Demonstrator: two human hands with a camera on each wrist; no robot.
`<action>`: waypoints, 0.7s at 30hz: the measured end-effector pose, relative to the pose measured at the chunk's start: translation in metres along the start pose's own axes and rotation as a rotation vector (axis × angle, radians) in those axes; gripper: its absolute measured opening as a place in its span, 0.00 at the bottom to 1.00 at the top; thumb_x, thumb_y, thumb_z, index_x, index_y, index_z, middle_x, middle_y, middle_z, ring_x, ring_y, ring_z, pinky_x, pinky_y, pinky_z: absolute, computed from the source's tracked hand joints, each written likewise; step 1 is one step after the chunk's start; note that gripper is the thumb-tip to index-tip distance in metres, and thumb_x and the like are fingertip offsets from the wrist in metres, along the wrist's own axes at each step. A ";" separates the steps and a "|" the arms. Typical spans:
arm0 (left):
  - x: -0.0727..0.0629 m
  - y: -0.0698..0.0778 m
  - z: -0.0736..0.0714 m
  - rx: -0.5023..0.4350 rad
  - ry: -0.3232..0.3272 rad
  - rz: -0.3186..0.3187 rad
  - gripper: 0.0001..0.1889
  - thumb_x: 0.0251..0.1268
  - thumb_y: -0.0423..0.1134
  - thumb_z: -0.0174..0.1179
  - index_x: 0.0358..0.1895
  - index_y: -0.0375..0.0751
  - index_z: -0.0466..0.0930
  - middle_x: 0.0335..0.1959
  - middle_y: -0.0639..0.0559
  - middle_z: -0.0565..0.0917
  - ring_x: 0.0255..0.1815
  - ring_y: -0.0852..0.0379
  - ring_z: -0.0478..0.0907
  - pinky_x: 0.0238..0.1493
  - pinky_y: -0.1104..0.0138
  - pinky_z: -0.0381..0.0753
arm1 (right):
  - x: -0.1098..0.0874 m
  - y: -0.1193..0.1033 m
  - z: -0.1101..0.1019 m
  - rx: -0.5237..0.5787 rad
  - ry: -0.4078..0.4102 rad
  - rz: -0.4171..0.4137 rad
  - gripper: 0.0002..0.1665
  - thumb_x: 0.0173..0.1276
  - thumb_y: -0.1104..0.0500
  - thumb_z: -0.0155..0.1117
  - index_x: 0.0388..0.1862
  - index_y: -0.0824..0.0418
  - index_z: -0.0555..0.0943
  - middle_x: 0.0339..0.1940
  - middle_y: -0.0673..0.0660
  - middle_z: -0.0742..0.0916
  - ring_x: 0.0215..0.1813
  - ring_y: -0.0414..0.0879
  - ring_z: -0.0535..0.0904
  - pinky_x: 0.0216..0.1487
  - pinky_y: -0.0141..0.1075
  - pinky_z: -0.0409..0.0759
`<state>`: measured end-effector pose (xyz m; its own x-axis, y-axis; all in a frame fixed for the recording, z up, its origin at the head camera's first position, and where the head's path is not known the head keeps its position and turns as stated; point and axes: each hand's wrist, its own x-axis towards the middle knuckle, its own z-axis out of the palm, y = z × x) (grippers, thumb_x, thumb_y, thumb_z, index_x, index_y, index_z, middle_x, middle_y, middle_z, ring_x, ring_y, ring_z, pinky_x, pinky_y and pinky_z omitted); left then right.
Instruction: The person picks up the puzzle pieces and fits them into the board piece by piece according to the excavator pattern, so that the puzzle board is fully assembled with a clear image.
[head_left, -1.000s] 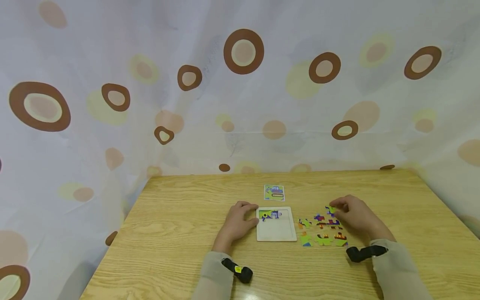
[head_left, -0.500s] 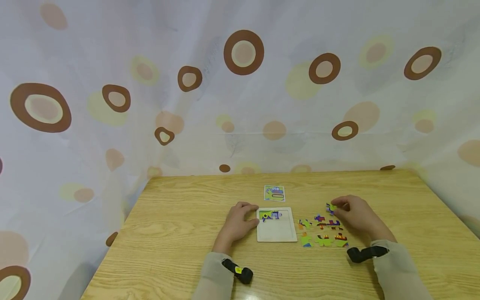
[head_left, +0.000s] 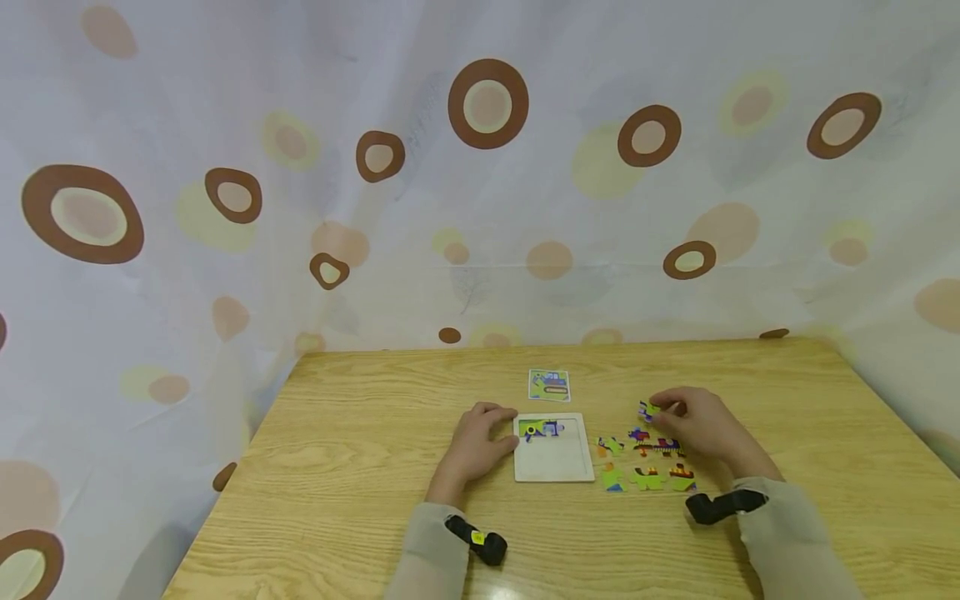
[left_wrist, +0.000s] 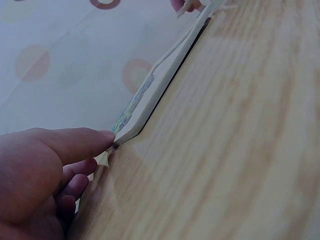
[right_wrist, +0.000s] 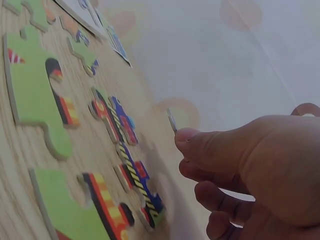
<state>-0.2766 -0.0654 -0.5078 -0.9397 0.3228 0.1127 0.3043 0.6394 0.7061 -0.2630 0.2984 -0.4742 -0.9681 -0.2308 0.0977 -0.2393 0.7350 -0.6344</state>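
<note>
My right hand (head_left: 705, 427) pinches a green and purple puzzle piece (head_left: 648, 410) above the loose pieces. In the right wrist view that piece (right_wrist: 171, 119) appears edge-on at the fingertips, off the table. My left hand (head_left: 477, 443) rests at the left side of a square white puzzle tray (head_left: 553, 477), thumb and forefinger touching its edge. From the left wrist, the straight thumb (left_wrist: 82, 142) is at the tray's near corner. Joined pieces (head_left: 542, 429) with green, yellow and purple print lie in the tray's upper left.
Several loose puzzle pieces (head_left: 647, 479) lie on the wooden table (head_left: 360, 467) right of the tray. Behind the tray is a small picture card (head_left: 549, 385) showing a digger. A spotted cloth (head_left: 480, 208) hangs behind the table and along its sides.
My right hand has lifted the green and purple piece and moved it slightly left toward the tray. The left hand and the tray have stayed in place.
</note>
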 end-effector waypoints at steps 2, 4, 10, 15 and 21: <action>0.000 0.000 0.000 0.001 0.000 0.000 0.21 0.66 0.40 0.64 0.62 0.45 0.79 0.61 0.46 0.73 0.63 0.44 0.67 0.65 0.50 0.65 | 0.001 -0.005 0.001 0.001 0.000 -0.013 0.18 0.71 0.63 0.63 0.56 0.70 0.80 0.42 0.59 0.84 0.40 0.49 0.78 0.35 0.41 0.78; 0.000 0.001 0.000 0.002 0.001 -0.001 0.21 0.66 0.40 0.64 0.62 0.45 0.79 0.61 0.46 0.73 0.63 0.44 0.67 0.65 0.50 0.65 | 0.001 -0.010 0.002 -0.001 0.001 -0.023 0.17 0.71 0.64 0.62 0.56 0.70 0.80 0.44 0.60 0.84 0.41 0.50 0.78 0.35 0.41 0.78; -0.002 0.004 -0.002 -0.007 -0.005 -0.006 0.21 0.66 0.40 0.64 0.62 0.44 0.80 0.60 0.46 0.73 0.63 0.44 0.67 0.64 0.50 0.66 | 0.001 -0.019 0.004 -0.023 0.017 -0.067 0.18 0.71 0.64 0.63 0.57 0.69 0.80 0.51 0.64 0.83 0.45 0.52 0.77 0.38 0.42 0.78; -0.002 0.006 -0.002 -0.010 -0.005 -0.006 0.21 0.66 0.39 0.64 0.61 0.43 0.80 0.60 0.45 0.73 0.62 0.43 0.67 0.64 0.50 0.66 | 0.002 -0.029 0.006 -0.018 0.022 -0.082 0.19 0.70 0.63 0.64 0.57 0.69 0.80 0.52 0.63 0.83 0.46 0.53 0.77 0.38 0.42 0.77; -0.003 0.007 -0.003 -0.010 -0.001 -0.001 0.21 0.65 0.39 0.64 0.61 0.43 0.80 0.59 0.45 0.74 0.62 0.44 0.68 0.64 0.50 0.66 | 0.004 -0.039 0.008 -0.021 0.028 -0.097 0.18 0.70 0.63 0.64 0.57 0.67 0.81 0.53 0.63 0.83 0.47 0.54 0.77 0.40 0.44 0.78</action>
<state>-0.2724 -0.0634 -0.5010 -0.9399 0.3228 0.1112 0.3017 0.6331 0.7129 -0.2569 0.2636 -0.4556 -0.9419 -0.2841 0.1791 -0.3332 0.7234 -0.6047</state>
